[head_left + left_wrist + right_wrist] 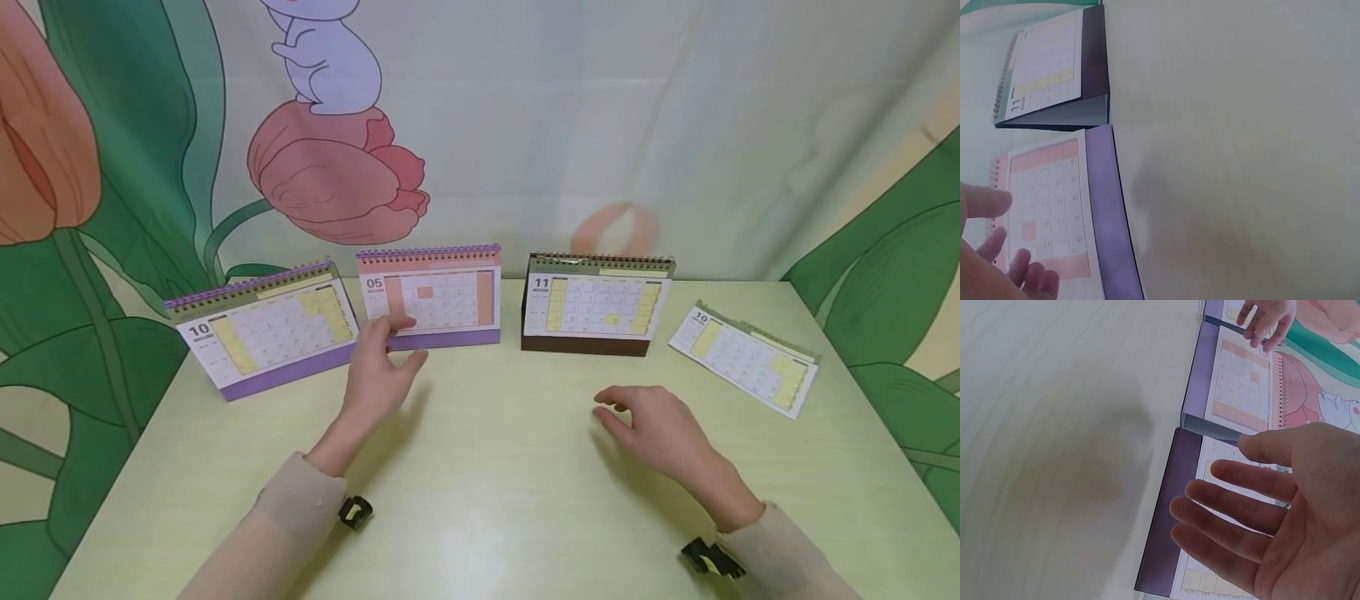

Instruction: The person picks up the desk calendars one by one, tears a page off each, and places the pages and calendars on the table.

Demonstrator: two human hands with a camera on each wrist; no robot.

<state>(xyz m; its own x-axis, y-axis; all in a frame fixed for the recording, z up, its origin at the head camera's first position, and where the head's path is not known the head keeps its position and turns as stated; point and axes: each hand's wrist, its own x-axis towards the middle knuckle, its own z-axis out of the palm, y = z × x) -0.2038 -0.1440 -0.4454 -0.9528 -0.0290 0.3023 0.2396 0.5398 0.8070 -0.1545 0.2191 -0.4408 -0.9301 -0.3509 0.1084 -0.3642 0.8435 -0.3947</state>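
My left hand (378, 371) hovers in front of a purple-based desk calendar (450, 304) with a pink page marked 05, its fingers loosely bent and holding nothing. To its left a second purple-based desk calendar (277, 329) shows a green and yellow page 10. My right hand (660, 429) is over the table, fingers relaxed with nothing in them; the right wrist view shows its spread fingers (1235, 500). Behind it stands a dark brown desk calendar (596, 304) on page 11. Right of that, a loose calendar page (746, 358) marked 10 lies flat.
The pale yellow table (480, 467) carries all of these things. A cloth backdrop (525, 142) printed with tulips and a white animal hangs right behind the table's back edge. Each sleeve has a small black device (356, 512) at the wrist.
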